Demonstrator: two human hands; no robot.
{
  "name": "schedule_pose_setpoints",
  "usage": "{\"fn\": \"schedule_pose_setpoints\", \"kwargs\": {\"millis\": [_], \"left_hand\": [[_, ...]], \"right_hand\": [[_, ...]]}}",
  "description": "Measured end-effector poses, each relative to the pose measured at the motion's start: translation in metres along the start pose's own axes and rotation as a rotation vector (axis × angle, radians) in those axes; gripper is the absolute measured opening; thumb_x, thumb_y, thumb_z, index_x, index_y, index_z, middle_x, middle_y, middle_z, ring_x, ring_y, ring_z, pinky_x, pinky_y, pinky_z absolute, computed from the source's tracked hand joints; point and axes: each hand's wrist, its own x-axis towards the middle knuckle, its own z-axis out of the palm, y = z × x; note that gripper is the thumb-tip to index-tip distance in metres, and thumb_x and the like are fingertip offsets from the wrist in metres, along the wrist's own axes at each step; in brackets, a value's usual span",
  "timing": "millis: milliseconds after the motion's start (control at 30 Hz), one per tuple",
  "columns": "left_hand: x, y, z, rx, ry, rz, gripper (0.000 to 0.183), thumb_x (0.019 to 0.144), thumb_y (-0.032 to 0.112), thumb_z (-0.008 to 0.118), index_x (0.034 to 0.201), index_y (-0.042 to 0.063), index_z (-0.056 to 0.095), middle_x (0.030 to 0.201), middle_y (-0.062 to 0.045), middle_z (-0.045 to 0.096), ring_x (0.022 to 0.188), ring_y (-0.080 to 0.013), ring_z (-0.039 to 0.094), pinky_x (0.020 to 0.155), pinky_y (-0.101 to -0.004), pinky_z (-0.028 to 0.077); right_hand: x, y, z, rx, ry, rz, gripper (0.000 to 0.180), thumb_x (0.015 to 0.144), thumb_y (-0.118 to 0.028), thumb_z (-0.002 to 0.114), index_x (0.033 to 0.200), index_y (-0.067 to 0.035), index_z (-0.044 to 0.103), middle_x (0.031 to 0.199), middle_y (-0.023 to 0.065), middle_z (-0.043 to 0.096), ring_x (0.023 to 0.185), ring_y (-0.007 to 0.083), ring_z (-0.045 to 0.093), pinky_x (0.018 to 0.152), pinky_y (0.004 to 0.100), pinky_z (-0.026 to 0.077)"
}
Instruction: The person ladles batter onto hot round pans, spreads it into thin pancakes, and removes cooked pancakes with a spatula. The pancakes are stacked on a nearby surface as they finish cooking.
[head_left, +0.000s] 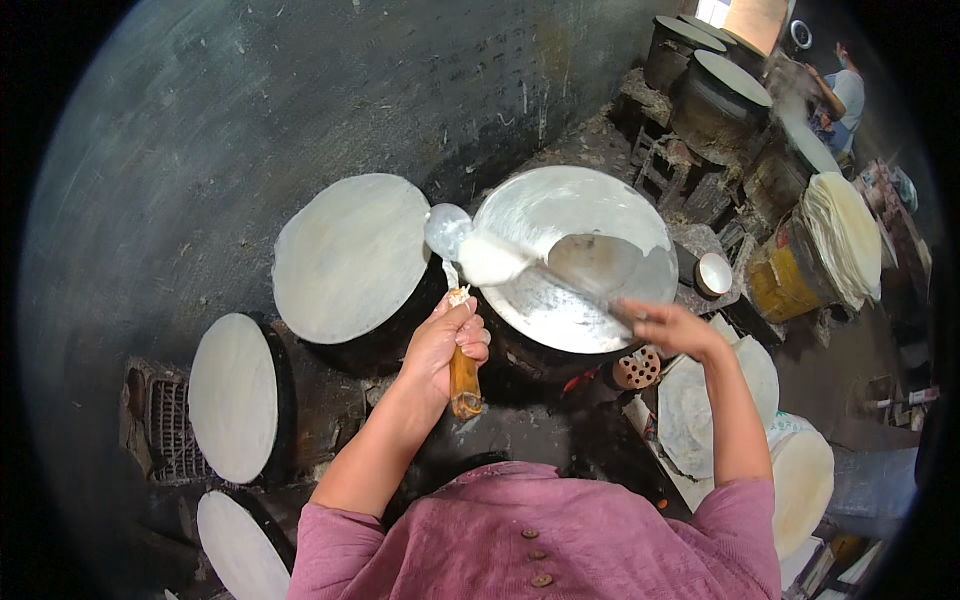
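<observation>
My left hand (450, 337) grips the bamboo handle (464, 382) of a ladle. Its round, shiny metal cup (448, 229) points away from me, between two round pans. My right hand (671, 326), blurred by motion, is closed on the dark handle of a long tool (574, 289), probably a spatula or scoop. That tool's white-coated end (491, 259) is beside the ladle cup; whether they touch is unclear. Below it is a wide, shallow metal pan (630, 202), smeared with white, wet-looking batter and bare grey near its middle.
A pale disc-topped pot (356, 255) stands left, with another (234, 397) nearer me. At right are a small bowl (713, 274), a honeycomb coal briquette (637, 367), a yellow drum (784, 274) under stacked thin sheets (840, 236), and several pots. A person (844, 101) stands far right.
</observation>
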Motion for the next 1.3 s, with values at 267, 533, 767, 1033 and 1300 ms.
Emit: {"fn": "schedule_pose_setpoints", "kwargs": {"millis": [267, 533, 767, 1033, 1300], "left_hand": [[-0.006, -0.024, 0.015, -0.124, 0.032, 0.036, 0.012, 0.093, 0.006, 0.053, 0.085, 0.011, 0.045, 0.059, 0.002, 0.037, 0.045, -0.0058, 0.035, 0.037, -0.0181, 0.03], [-0.03, -0.056, 0.012, -0.151, 0.026, 0.043, 0.012, 0.092, 0.007, 0.055, 0.085, 0.011, 0.046, 0.06, 0.002, 0.038, 0.046, -0.0052, 0.035, 0.037, -0.0174, 0.029], [-0.038, -0.084, 0.009, -0.076, 0.048, 0.128, 0.015, 0.091, 0.005, 0.056, 0.085, 0.014, 0.045, 0.058, 0.003, 0.037, 0.045, -0.005, 0.035, 0.037, -0.0175, 0.03], [-0.031, -0.099, -0.004, 0.15, 0.005, 0.143, 0.024, 0.091, 0.006, 0.057, 0.086, 0.018, 0.038, 0.061, 0.005, 0.036, 0.047, -0.0041, 0.034, 0.039, -0.0183, 0.029], [-0.037, -0.128, -0.095, 1.682, 0.11, 0.931, 0.07, 0.087, 0.006, 0.058, 0.147, 0.018, 0.026, 0.096, -0.013, 0.066, 0.079, -0.0204, 0.064, 0.074, -0.0321, 0.051]], "right_hand": [[0.076, 0.042, 0.005, -0.453, 0.203, -0.575, 0.053, 0.092, -0.022, 0.057, 0.142, -0.023, 0.039, 0.09, 0.0003, 0.055, 0.065, 0.0101, 0.047, 0.058, 0.0244, 0.042], [0.008, 0.009, -0.02, -0.152, 0.24, 0.025, 0.052, 0.092, -0.018, 0.056, 0.141, -0.027, 0.04, 0.12, 0.0135, 0.061, 0.105, 0.0235, 0.058, 0.09, 0.036, 0.046], [-0.027, 0.032, -0.016, -0.177, -0.048, -0.188, 0.055, 0.091, -0.007, 0.053, 0.142, -0.022, 0.039, 0.138, 0.0116, 0.047, 0.123, 0.0215, 0.047, 0.104, 0.0316, 0.034], [-0.059, 0.042, 0.014, -0.267, 0.039, -0.291, 0.052, 0.091, -0.005, 0.051, 0.14, -0.015, 0.041, 0.132, 0.0122, 0.054, 0.12, 0.0216, 0.051, 0.1, 0.0308, 0.039], [-0.091, 0.096, 0.078, 0.559, 0.289, -0.161, 0.044, 0.095, -0.014, 0.049, 0.138, -0.014, 0.042, 0.084, -0.0013, 0.054, 0.064, 0.0069, 0.047, 0.058, 0.0215, 0.041]]}}
